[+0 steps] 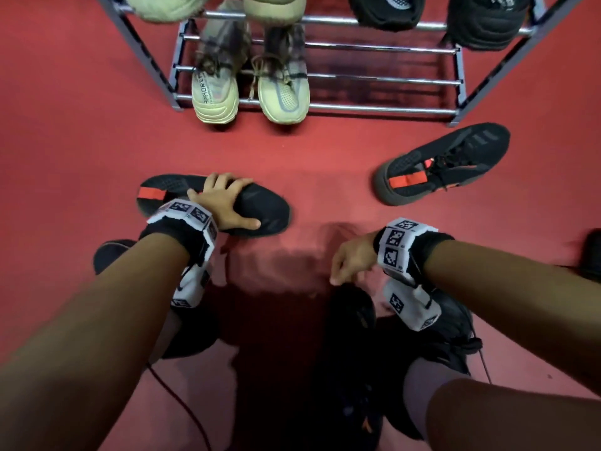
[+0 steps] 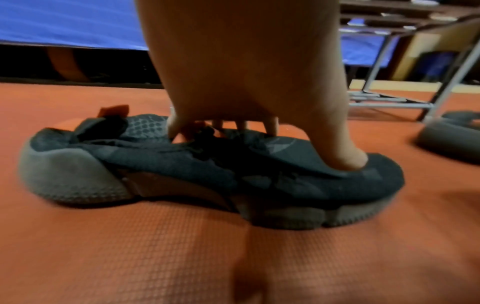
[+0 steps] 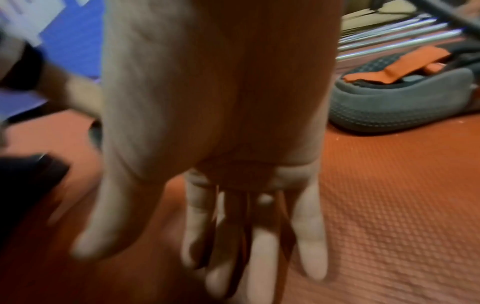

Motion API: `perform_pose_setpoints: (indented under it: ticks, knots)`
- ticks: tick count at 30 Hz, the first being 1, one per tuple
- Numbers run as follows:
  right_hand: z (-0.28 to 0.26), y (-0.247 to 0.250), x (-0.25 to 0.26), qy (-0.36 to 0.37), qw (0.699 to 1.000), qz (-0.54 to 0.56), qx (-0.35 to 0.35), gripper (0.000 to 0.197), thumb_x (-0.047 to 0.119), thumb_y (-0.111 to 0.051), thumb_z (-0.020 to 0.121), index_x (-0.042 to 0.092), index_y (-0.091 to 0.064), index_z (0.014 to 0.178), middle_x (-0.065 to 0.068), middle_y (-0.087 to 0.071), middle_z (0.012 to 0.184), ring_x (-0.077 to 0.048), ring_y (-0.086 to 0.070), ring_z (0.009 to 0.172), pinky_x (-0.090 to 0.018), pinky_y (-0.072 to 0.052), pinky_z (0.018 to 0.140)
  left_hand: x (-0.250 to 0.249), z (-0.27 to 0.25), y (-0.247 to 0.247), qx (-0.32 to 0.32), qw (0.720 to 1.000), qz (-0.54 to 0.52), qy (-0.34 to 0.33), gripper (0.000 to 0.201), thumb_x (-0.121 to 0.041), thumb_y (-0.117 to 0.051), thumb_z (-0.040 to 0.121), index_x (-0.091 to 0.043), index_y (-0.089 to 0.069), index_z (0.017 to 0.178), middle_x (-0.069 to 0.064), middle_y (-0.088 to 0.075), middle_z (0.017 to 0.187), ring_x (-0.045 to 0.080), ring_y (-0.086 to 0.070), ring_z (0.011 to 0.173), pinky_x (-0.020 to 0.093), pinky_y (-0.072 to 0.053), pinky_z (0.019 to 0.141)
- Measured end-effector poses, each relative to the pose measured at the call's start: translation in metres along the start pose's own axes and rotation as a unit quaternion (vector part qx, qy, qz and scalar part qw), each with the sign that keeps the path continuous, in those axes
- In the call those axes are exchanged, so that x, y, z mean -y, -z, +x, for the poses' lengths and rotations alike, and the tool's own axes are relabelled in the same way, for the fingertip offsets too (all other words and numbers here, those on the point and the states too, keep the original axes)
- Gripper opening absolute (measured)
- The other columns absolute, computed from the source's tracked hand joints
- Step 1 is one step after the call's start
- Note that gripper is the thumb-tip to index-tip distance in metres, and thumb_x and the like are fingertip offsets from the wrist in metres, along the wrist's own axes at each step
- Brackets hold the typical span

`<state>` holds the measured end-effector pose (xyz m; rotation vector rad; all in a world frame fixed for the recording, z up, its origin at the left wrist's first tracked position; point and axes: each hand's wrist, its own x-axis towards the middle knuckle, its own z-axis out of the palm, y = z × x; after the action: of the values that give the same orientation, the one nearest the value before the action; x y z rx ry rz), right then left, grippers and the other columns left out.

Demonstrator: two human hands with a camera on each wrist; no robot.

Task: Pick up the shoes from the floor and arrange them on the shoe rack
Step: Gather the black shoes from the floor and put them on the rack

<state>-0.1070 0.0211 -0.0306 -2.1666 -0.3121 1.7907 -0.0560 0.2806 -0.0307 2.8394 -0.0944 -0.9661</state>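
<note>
1. The left hand (image 1: 224, 203) is on a black shoe (image 1: 260, 206) with an orange tab at its heel. The fingers curl over the top of the shoe and the thumb (image 2: 335, 144) presses on its near side, so the hand grips it.
2. This black shoe sits flat on the red floor (image 1: 65, 141), in front of the shoe rack (image 1: 374, 109) and a little to the left.
3. The right hand (image 1: 351, 258) holds nothing. Its fingers (image 3: 311, 236) hang down loose and straight over the floor. The wrist picture is blurry.
4. A second black shoe (image 1: 455, 157) with orange tabs lies on the floor to the right, just beside the front right leg of the rack. No hand touches it.
5. A pair of tan shoes (image 1: 247, 92) stands on the bottom shelf, on the left side, with the toes sticking out over the front bar.
6. On the shelf above sit two more tan shoes (image 1: 208, 8) on the left and two black shoes (image 1: 439, 14) on the right.
7. Both wrists wear white bands (image 1: 400, 245) with black square marks.
</note>
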Motion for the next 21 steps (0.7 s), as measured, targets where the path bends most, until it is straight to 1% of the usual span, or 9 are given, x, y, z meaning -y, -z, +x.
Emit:
perform_pose_setpoints:
  ticks: [2, 4, 6, 8, 10, 12, 16, 18, 21]
  knots:
    - [-0.001, 0.020, -0.002, 0.027, 0.980, 0.152, -0.126, 0.025, 0.032, -0.057, 0.093, 0.016, -0.060, 0.074, 0.003, -0.057, 0.067, -0.004, -0.051, 0.045, -0.017, -0.038, 0.041, -0.002, 0.001, -0.007, -0.042, 0.998, -0.042, 0.018, 0.087, -0.061, -0.065, 0.073, -0.037, -0.025, 0.145, -0.002, -0.016, 0.155, 0.023, -0.001, 0.146, 0.064, -0.008, 0.111]
    - [-0.011, 0.047, -0.008, 0.042, 0.900, 0.293, -0.321, 0.025, 0.026, -0.056, 0.093, 0.020, -0.056, 0.069, 0.003, -0.054, 0.063, -0.001, -0.049, 0.038, -0.018, -0.039, 0.040, -0.005, 0.001, -0.013, -0.132, 0.977, -0.155, 0.064, 0.075, -0.056, -0.062, 0.079, -0.032, -0.032, 0.143, -0.002, -0.019, 0.154, 0.021, -0.001, 0.147, 0.059, 0.000, 0.113]
    - [-0.024, 0.070, -0.019, 0.022, 0.822, 0.300, -0.483, 0.012, 0.024, -0.057, 0.090, 0.017, -0.062, 0.082, 0.000, -0.060, 0.074, -0.008, -0.058, 0.060, -0.026, -0.049, 0.060, -0.009, -0.002, -0.019, -0.247, 0.919, -0.266, 0.154, 0.069, -0.051, -0.060, 0.083, -0.023, -0.036, 0.141, 0.000, -0.022, 0.154, 0.022, -0.006, 0.146, 0.055, -0.001, 0.114]
    - [-0.028, 0.083, -0.036, -0.059, 0.785, 0.248, -0.565, 0.025, 0.026, -0.058, 0.089, 0.010, -0.061, 0.108, -0.011, -0.061, 0.109, -0.025, -0.057, 0.102, -0.034, -0.043, 0.092, -0.016, -0.005, -0.026, -0.338, 0.851, -0.317, 0.247, 0.072, -0.047, -0.062, 0.082, -0.015, -0.036, 0.141, 0.005, -0.026, 0.153, 0.024, -0.015, 0.145, 0.048, -0.010, 0.115]
    - [-0.031, 0.085, -0.051, -0.171, 0.753, 0.228, -0.593, 0.048, 0.033, -0.059, 0.087, 0.007, -0.047, 0.126, -0.018, -0.041, 0.135, -0.036, -0.038, 0.126, -0.042, -0.032, 0.104, -0.026, -0.008, -0.033, -0.385, 0.790, -0.343, 0.332, 0.078, -0.047, -0.064, 0.079, -0.010, -0.034, 0.142, 0.008, -0.029, 0.151, 0.026, -0.023, 0.142, 0.041, -0.018, 0.113]
    - [-0.030, 0.082, -0.060, -0.257, 0.713, 0.268, -0.594, 0.068, 0.039, -0.064, 0.083, 0.007, -0.035, 0.135, -0.019, -0.029, 0.144, -0.040, -0.029, 0.131, -0.048, -0.030, 0.106, -0.036, -0.010, -0.040, -0.390, 0.733, -0.379, 0.409, 0.082, -0.048, -0.065, 0.078, -0.008, -0.031, 0.142, 0.011, -0.031, 0.147, 0.029, -0.029, 0.137, 0.039, -0.023, 0.109]
    - [-0.025, 0.081, -0.072, -0.292, 0.651, 0.425, -0.557, 0.099, 0.046, -0.070, 0.076, 0.010, -0.014, 0.148, -0.020, -0.023, 0.148, -0.042, -0.029, 0.134, -0.047, -0.022, 0.111, -0.054, -0.007, -0.040, -0.317, 0.625, -0.515, 0.493, 0.095, -0.054, -0.066, 0.076, -0.004, -0.023, 0.143, 0.016, -0.034, 0.141, 0.034, -0.037, 0.130, 0.037, -0.024, 0.107]
    - [-0.022, 0.083, -0.079, -0.280, 0.640, 0.473, -0.536, 0.105, 0.050, -0.069, 0.076, 0.010, -0.006, 0.150, -0.022, -0.023, 0.150, -0.040, -0.027, 0.138, -0.046, -0.019, 0.114, -0.060, -0.006, -0.033, -0.266, 0.625, -0.538, 0.500, 0.102, -0.061, -0.064, 0.075, -0.001, -0.019, 0.144, 0.017, -0.035, 0.143, 0.034, -0.037, 0.132, 0.038, -0.026, 0.108]
    - [-0.013, 0.085, -0.088, -0.261, 0.626, 0.513, -0.526, 0.119, 0.057, -0.073, 0.067, 0.015, 0.000, 0.151, -0.025, -0.026, 0.150, -0.041, -0.028, 0.138, -0.050, -0.022, 0.115, -0.062, -0.007, -0.021, -0.207, 0.655, -0.522, 0.506, 0.107, -0.066, -0.063, 0.073, 0.003, -0.020, 0.142, 0.018, -0.037, 0.143, 0.034, -0.039, 0.132, 0.038, -0.029, 0.107]
